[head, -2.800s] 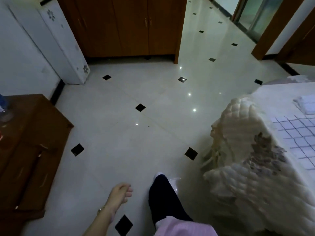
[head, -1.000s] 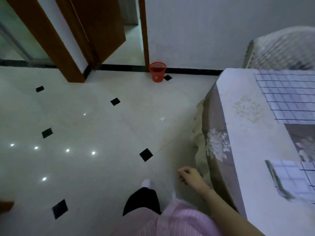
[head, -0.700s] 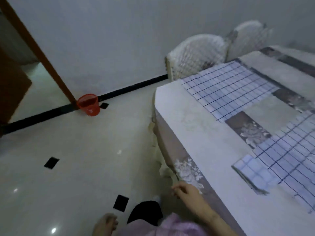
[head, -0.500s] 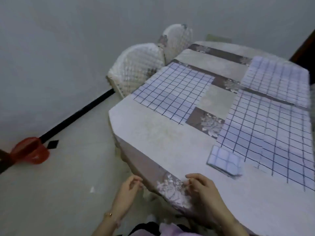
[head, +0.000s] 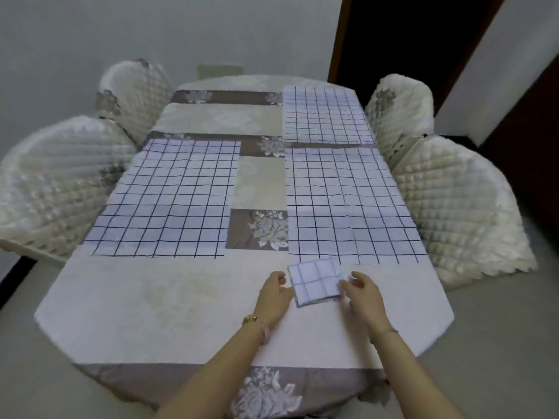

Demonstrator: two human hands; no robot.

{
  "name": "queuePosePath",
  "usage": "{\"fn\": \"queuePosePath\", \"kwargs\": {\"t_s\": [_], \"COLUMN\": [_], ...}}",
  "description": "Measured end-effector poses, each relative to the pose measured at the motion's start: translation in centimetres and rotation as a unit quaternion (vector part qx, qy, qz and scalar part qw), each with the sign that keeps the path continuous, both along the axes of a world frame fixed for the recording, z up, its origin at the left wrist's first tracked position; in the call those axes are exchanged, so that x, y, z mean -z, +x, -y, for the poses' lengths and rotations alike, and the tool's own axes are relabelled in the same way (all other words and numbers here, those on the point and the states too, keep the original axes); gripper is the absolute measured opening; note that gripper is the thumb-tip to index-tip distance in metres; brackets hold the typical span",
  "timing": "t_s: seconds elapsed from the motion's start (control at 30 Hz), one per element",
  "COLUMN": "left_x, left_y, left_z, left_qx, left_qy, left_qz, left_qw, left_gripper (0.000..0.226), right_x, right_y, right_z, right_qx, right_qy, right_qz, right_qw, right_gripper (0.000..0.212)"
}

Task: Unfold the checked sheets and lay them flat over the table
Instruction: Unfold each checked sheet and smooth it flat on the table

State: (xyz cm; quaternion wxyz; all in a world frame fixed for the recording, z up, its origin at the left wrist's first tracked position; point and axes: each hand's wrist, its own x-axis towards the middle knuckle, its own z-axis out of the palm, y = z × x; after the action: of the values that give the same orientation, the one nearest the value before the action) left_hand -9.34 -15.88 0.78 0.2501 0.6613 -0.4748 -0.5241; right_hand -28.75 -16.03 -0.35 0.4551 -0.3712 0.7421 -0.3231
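View change: half a second ago the table (head: 151, 297) was seen from its corner; now it runs straight away toward 12 o'clock, and the red bucket on the floor is out of sight.
Hands change: both hands were at the near edge over the floral border; they have come up onto the pale tabletop.
Folded sheet change: the folded sheet (head: 316, 281) lies where it lay, unopened, just at 6 o'clock of the near right flat sheet (head: 348, 204).
Left hand: the left hand (head: 273, 293) sits at 9 o'clock of the folded sheet, fingers (head: 281, 279) loosely curled and reaching its left edge; I cannot tell whether they grip it.
Right hand: the right hand (head: 363, 294) sits at 3 o'clock of the folded sheet, with its fingertips (head: 344, 285) on the right edge near the lower corner; whether they pinch it or merely touch it is unclear.
Sheet between fingers: the folded sheet lies flat on the cloth between the two hands, its corners turned slightly clockwise.
Sheets laid flat: the left flat sheet (head: 169, 201) lies at 10 o'clock of the hands, and the far right flat sheet (head: 325, 114) at 12 o'clock beyond the near right one.
Wrist: a bracelet (head: 249, 319) circles the left wrist.
Chairs: quilted chairs (head: 57, 182) stand at both long sides.
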Motion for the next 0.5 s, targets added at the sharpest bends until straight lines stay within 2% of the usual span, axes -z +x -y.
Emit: {"fn": "queuePosePath", "kwargs": {"t_s": [0.17, 0.27, 0.33, 0.4, 0.5], "left_x": [0.8, 0.4, -0.2, -0.9, -2.3], "left_y": [-1.7, -1.0, 0.0, 1.4, 3.2], "left_z": [1.7, 1.5, 0.9, 0.0, -1.9], "left_qx": [-0.026, -0.053, -0.049, -0.013, 0.107], "left_qy": [-0.01, -0.001, -0.01, -0.046, -0.125], "left_qz": [0.0, -0.077, -0.1, -0.093, -0.063], "left_qw": [1.0, 0.996, 0.994, 0.994, 0.984], "left_gripper": [0.042, 0.027, 0.025, 0.029, 0.047], "right_x": [0.9, -0.2, -1.2, -2.3, -3.8], "right_y": [0.1, -0.4, -0.9, -1.4, -1.8], "right_z": [0.6, -0.2, -1.0, -2.0, -3.3], "right_qx": [-0.014, 0.018, 0.028, 0.026, 0.033], "right_qy": [0.017, 0.011, 0.006, 0.008, 0.012], "right_qz": [0.036, 0.104, 0.137, 0.17, 0.199], "right_qw": [0.999, 0.994, 0.99, 0.985, 0.979], "right_gripper": [0.032, 0.022, 0.02, 0.017, 0.01]}}
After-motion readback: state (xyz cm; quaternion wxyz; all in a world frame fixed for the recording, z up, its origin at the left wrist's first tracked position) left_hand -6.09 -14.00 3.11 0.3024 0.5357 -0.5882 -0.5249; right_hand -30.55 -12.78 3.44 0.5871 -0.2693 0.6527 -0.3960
